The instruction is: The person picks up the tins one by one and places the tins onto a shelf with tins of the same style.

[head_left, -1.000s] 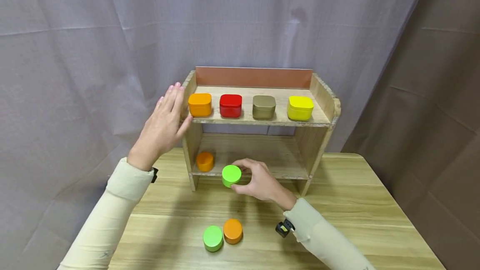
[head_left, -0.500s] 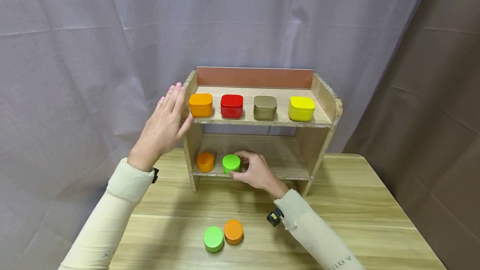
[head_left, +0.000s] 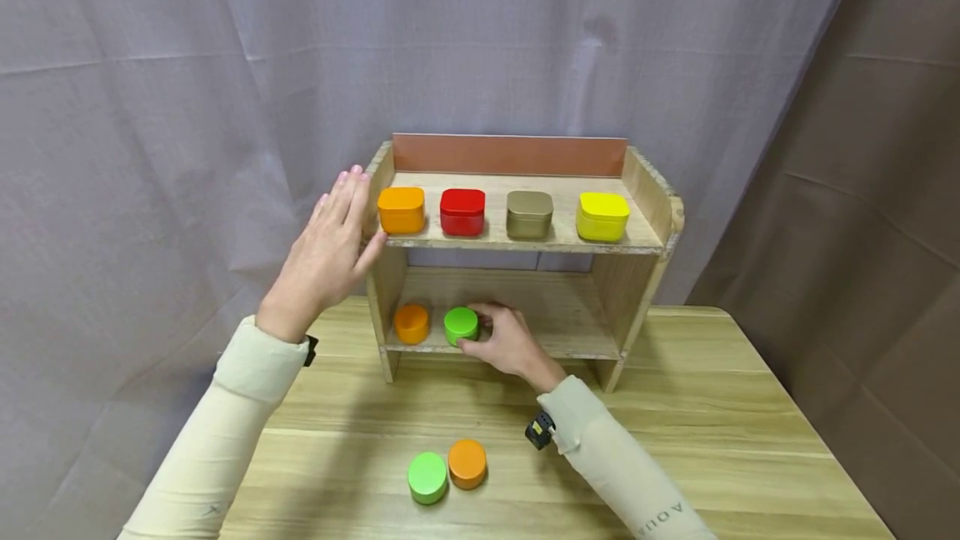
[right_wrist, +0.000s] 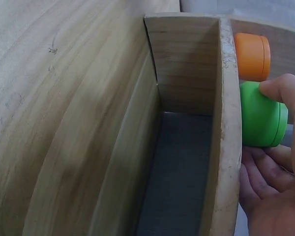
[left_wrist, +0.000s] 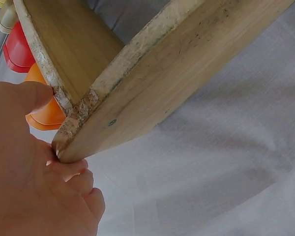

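two round green containers (head_left: pixel 461 326), two round orange containers (head_left: pixel 412 324). four rounded-rectangular boxes (head_left: pixel 462 212): orange, red, olive, yellow. one wooden shelf (head_left: pixel 540 307).

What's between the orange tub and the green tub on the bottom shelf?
The head view shows only bare shelf between the orange tub and the green tub in the right hand.

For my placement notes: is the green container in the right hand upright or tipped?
Upright: in the head view, the green container shows its flat top upward; the right hand holds it.

Head view faces down; wrist close-ups (seemingly tilted) share shelf (head_left: pixel 517 286)
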A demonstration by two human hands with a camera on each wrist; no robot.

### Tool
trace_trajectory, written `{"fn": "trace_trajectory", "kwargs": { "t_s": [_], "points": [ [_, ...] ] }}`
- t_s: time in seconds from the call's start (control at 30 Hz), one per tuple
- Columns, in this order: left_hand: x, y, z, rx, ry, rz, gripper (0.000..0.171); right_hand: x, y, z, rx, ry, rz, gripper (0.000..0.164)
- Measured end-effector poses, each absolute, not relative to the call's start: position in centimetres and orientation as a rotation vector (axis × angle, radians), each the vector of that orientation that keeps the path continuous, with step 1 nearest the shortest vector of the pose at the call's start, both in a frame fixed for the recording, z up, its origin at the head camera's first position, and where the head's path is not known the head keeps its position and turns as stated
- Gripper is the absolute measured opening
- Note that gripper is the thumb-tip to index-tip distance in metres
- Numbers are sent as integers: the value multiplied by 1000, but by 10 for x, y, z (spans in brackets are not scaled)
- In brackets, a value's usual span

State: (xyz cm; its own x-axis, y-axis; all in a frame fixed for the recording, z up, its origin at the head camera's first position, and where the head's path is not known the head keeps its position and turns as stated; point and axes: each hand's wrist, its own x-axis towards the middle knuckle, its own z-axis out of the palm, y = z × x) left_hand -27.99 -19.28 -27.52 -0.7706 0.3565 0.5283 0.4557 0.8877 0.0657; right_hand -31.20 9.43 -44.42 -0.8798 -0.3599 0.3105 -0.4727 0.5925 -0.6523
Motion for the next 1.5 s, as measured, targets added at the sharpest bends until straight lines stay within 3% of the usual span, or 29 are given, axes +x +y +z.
{"fn": "trace_trajectory", "kwargs": {
  "t_s": [0.43, 0.8, 1.5],
  "points": [
    [-279, -193, -275, -582, -2530, -277, 79, -295, 109, -433, 739, -2643, 1092, 76],
    [-278, -194, -274, -588, -2515, -276, 78, -253, 136, -417, 853, -2718, 970, 73],
    [-277, -191, -273, -596, -2531, -269, 76, -207, 156, -466, 1185, -2751, 1010, 68]
  ]
}}
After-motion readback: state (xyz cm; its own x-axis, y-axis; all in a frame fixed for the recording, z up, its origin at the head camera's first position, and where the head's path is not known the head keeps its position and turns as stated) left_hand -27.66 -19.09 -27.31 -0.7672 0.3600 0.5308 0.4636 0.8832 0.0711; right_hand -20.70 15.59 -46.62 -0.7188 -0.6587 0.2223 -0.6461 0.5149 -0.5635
